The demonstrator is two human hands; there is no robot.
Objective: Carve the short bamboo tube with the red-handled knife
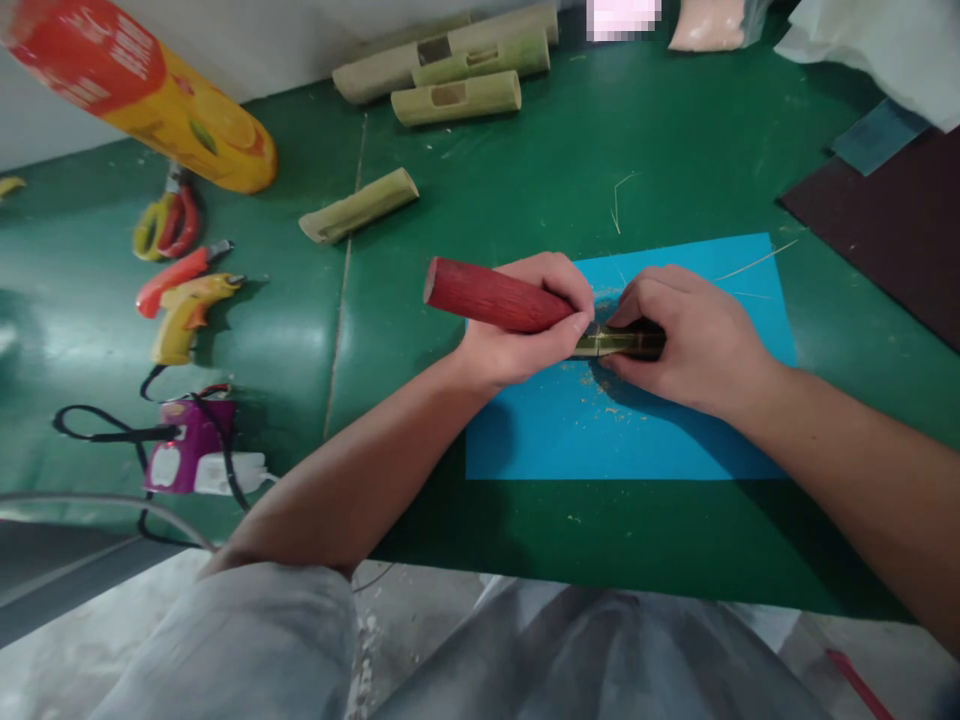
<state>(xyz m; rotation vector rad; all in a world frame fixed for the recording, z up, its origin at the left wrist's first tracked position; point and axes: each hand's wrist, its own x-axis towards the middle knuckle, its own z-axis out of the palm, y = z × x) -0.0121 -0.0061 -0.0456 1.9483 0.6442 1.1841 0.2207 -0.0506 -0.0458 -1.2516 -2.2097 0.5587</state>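
My left hand (514, 350) is closed around a tool with a thick red wooden handle (495, 295). The handle points back to the left, and the tool's working end is mostly hidden by my fingers. My right hand (694, 335) grips a short, dark greenish bamboo tube (598, 343) between thumb and fingers. The tool's end meets or nearly meets the tube where the two hands come close together. Under both hands lies a blue sheet (540, 455), with fine light shavings (615, 410) scattered over it.
Cut bamboo tubes (457, 97) lie at the back; a single bamboo piece (360, 205) sits nearer. On the left are a large orange bottle (217, 130), scissors (169, 220), a yellow glue gun (184, 320) and a purple power strip (187, 445) with cables. A dark board (892, 220) lies right.
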